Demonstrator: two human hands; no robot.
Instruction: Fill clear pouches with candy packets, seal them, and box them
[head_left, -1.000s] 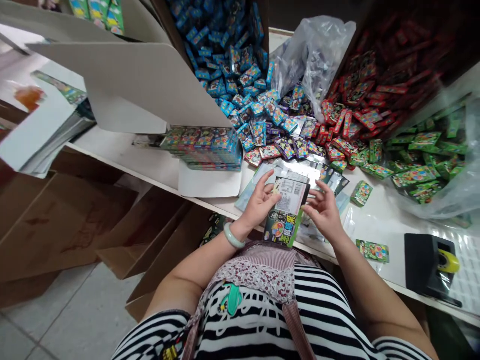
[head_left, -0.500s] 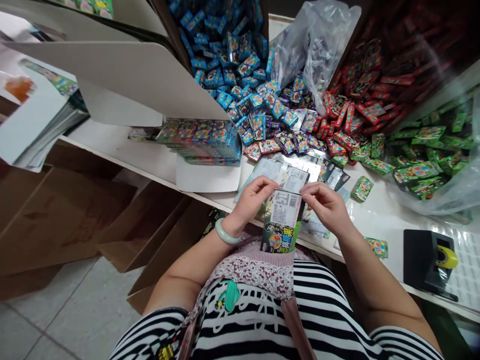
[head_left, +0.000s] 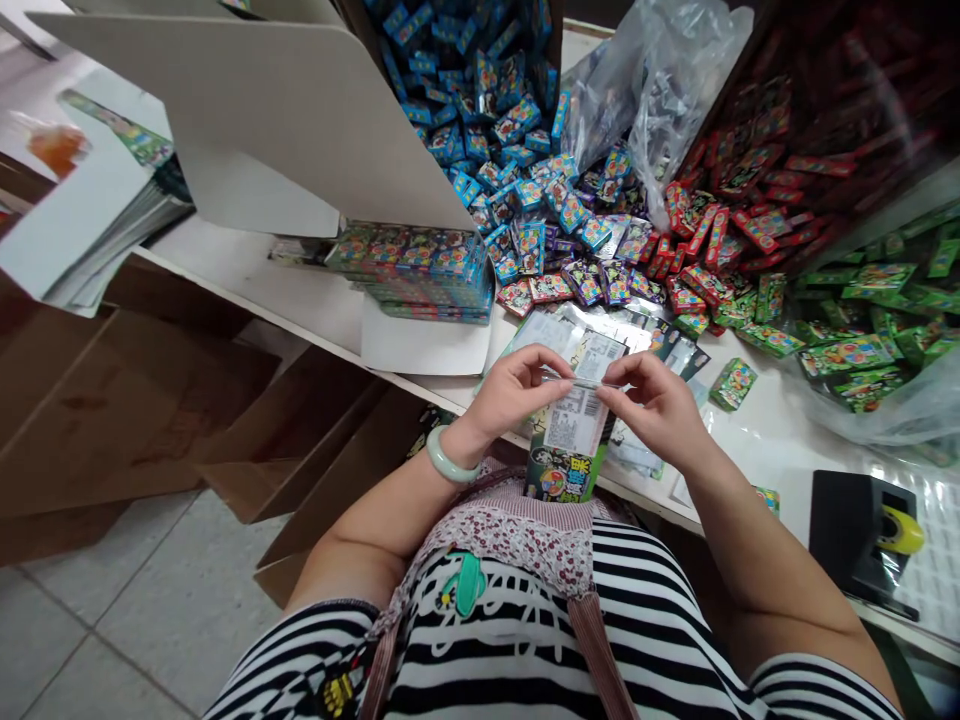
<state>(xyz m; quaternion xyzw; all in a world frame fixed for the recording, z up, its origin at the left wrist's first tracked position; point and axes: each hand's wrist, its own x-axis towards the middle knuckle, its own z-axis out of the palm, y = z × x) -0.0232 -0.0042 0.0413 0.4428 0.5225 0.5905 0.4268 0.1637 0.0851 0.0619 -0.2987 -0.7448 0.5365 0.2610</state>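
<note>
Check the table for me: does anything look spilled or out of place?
Possibly spilled: small coloured boxes lie jumbled across the table, at mixed angles rather than stacked. One green box sits apart from the heap. I can't see any obvious damage.

Striped black-and-white top, floral apron (head_left: 517, 550) with a green patch (cactus-shaped), pale green bangle (head_left: 448, 458)

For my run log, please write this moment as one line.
left hand: pinches upper edge of packet | right hand: pinches same edge | tape dispenser: on table, untouched
</note>
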